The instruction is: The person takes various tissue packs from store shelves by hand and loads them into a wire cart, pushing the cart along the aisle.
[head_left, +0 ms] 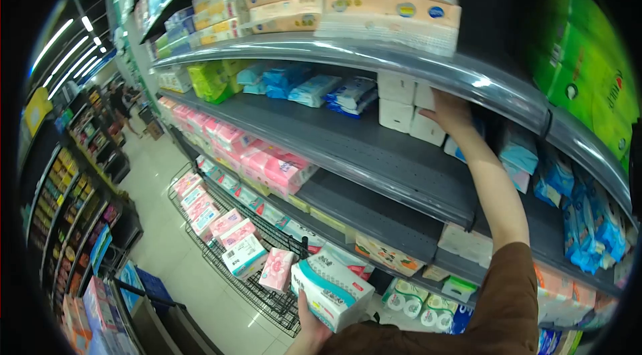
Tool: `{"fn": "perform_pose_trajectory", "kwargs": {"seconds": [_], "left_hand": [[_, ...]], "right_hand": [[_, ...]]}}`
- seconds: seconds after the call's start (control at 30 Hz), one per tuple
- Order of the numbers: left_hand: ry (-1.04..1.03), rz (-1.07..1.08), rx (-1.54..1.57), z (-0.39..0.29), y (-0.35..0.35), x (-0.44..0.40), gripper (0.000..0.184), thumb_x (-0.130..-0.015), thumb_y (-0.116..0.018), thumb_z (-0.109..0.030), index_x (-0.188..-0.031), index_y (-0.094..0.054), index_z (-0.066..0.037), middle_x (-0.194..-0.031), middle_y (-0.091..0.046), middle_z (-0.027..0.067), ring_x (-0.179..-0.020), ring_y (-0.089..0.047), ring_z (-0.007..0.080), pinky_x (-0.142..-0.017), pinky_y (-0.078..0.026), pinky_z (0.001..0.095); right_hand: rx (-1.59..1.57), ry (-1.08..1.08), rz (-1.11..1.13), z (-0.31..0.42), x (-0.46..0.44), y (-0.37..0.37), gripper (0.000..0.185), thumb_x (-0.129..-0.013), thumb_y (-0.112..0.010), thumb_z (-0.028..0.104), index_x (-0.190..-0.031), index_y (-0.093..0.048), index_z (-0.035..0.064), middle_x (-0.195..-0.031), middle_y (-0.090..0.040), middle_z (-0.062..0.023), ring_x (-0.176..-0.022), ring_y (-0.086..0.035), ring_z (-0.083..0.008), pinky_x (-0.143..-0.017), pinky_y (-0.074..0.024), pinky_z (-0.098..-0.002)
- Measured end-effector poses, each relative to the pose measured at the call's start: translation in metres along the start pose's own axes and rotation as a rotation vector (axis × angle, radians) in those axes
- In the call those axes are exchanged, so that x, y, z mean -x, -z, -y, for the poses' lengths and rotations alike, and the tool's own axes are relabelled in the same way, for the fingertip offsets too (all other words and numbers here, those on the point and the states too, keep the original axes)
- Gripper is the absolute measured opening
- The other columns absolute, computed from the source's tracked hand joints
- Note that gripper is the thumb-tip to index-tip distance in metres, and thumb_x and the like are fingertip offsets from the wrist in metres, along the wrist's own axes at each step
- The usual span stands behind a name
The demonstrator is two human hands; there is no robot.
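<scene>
My left hand (311, 325) is closed around the lower edge of a white and teal tissue pack (334, 289), in front of my body. My right arm stretches up to the shelf, where my right hand (451, 113) is at a stack of plain white packs (396, 102). The thumb sticks out apart across the front of the stack; the other fingers are partly hidden under the shelf lip above. Left of the stack lie blue wipes packs (352, 95). Light blue packs (517, 148) stand right of my forearm.
A black wire rack (224, 258) below holds pink and white tissue packs (229, 222). Peach tissue bundles (388, 14) fill the shelf above, with a large green pack (582, 67) at right. The aisle floor (152, 184) runs back at left, past another shelf unit.
</scene>
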State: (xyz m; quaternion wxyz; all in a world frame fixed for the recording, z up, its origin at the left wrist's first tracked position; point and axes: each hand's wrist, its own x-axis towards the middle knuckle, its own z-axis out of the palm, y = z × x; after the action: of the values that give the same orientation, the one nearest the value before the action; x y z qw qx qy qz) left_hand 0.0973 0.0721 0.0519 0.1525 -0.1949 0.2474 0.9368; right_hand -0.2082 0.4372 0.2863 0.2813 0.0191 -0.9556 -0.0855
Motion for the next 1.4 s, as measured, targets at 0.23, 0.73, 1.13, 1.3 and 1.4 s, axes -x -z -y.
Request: {"fn": "perform_pose_trajectory", "kwargs": {"seconds": [0.23, 0.73, 1.13, 1.3, 1.4], "left_hand": [[-0.08, -0.222, 0.004, -0.008, 0.027, 0.044, 0.074, -0.094, -0.037, -0.068, -0.143, -0.045, -0.013, -0.142, -0.052, 0.0134, -0.128, -0.048, 0.0379, -0.11, -0.033, 0.0599], [-0.018, -0.048, 0.131, -0.05, 0.136, 0.138, 0.068, -0.089, -0.055, -0.05, -0.139, -0.048, -0.005, -0.133, -0.059, 0.0154, -0.12, -0.057, 0.0353, -0.108, -0.039, 0.0553], [-0.353, -0.255, 0.18, -0.087, 0.322, 0.339, 0.072, -0.088, -0.064, -0.035, -0.145, -0.036, 0.0, -0.139, -0.052, 0.0198, -0.127, -0.053, 0.0351, -0.108, -0.042, 0.0522], [-0.563, -0.339, 0.119, -0.097, 0.376, 0.363, 0.068, -0.089, -0.066, -0.028, -0.143, -0.036, 0.002, -0.136, -0.054, 0.019, -0.125, -0.055, 0.0327, -0.104, -0.047, 0.0479], [-0.609, -0.6, 0.012, -0.112, 0.377, 0.346, 0.066, -0.09, -0.066, -0.025, -0.142, -0.036, 0.001, -0.133, -0.055, 0.0175, -0.123, -0.056, 0.0307, -0.101, -0.05, 0.0441]], "right_hand": [[-0.073, -0.027, 0.047, -0.025, 0.012, 0.007, 0.092, -0.076, -0.079, 0.027, -0.15, -0.029, 0.0046, -0.154, -0.03, -0.0204, -0.143, -0.029, -0.0376, -0.117, -0.0289, -0.0438], [-1.129, 0.221, -0.454, 0.204, 0.341, 0.14, 0.104, -0.065, -0.09, 0.031, -0.145, -0.032, -0.0005, -0.142, -0.039, -0.0194, -0.132, -0.042, -0.0349, -0.108, -0.0364, -0.0481], [-1.616, 0.491, 0.715, 0.48, 0.494, 0.155, 0.05, -0.071, -0.083, 0.024, -0.101, -0.046, 0.0087, -0.129, -0.04, -0.0201, -0.128, -0.039, -0.0371, -0.106, -0.0309, -0.0488], [-1.359, 0.571, 1.392, 0.563, 0.49, 0.117, 0.069, -0.077, -0.081, 0.027, -0.122, -0.034, 0.005, -0.132, -0.039, -0.0205, -0.123, -0.045, -0.0305, -0.103, -0.0377, -0.0426], [-1.576, -0.085, 1.748, 0.616, 0.496, 0.074, 0.078, -0.078, -0.08, 0.024, -0.133, -0.029, 0.0039, -0.13, -0.044, -0.0199, -0.119, -0.05, -0.0287, -0.101, -0.0424, -0.0444]]}}
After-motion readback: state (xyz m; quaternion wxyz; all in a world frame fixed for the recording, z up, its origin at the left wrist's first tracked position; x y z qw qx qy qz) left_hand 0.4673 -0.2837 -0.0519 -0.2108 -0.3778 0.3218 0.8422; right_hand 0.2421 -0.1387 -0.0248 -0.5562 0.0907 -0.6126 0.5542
